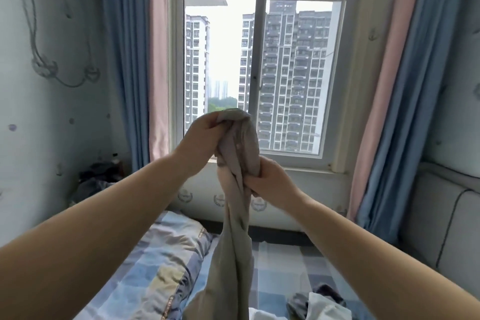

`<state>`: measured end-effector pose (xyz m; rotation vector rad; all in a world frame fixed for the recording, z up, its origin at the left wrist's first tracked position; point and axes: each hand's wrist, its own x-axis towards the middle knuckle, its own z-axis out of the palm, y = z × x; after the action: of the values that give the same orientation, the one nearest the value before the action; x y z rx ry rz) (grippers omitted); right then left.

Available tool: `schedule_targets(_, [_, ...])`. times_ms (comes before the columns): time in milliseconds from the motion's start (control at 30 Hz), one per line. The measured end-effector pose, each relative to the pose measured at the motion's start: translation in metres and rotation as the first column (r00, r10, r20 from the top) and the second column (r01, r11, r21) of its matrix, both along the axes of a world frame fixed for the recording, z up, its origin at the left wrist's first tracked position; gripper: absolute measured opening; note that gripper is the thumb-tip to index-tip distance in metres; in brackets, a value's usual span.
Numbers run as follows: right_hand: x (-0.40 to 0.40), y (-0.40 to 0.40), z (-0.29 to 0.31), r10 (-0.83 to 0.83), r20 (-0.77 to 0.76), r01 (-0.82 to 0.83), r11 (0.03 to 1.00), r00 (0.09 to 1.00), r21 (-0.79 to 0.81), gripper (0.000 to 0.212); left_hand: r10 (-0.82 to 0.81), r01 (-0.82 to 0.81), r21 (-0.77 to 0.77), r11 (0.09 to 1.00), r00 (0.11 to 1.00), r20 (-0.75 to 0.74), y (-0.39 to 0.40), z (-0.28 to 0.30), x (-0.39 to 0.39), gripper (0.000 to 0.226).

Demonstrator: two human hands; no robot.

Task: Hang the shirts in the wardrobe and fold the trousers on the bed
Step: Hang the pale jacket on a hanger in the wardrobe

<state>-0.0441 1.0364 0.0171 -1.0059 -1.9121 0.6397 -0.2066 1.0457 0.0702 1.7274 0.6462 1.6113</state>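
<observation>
A pair of grey-beige trousers (237,205) hangs twisted and near-vertical above the checked bed (283,262), its long axis running straight down. The left hand (205,138) pinches the bunched top end; the right hand (270,179), lower and just beside it, grips the cloth below, before the window (293,73).

a white-framed sliding window (262,73) fills the far wall, giving grey daylight and a view of tall apartment towers (293,73) with some green trees low between them. pink curtains (157,65) hang just beside the frame on both sides, with blue curtains (124,60) outside them. the left wall (52,112) is pale blue with small printed motifs, and a cable (33,41) loops down it. a padded grey headboard (446,215) stands at right.
</observation>
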Motion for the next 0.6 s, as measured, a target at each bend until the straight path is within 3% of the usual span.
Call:
schedule_targets(200, [0.029, -0.023, 0.044, -0.288, 0.042, 0.271, 0.935, 0.957, 0.230, 0.009, 0.130, -0.126, -0.115, 0.985, 0.991, 0.030, -0.016, 0.003, 0.012, 0.011])
schedule_targets(367, [0.051, -0.045, 0.080, -0.479, 0.025, 0.448, 0.837, 0.878, 0.314, 0.003, 0.219, -0.218, -0.094, 0.971, 0.976, 0.004, -0.044, -0.004, 0.041, 0.042])
schedule_targets(600, [0.055, -0.081, 0.114, -0.633, -0.001, 0.585, 0.715, 0.774, 0.382, 0.021, 0.112, -0.107, 0.035, 0.994, 0.956, -0.269, -0.066, -0.020, 0.076, 0.032])
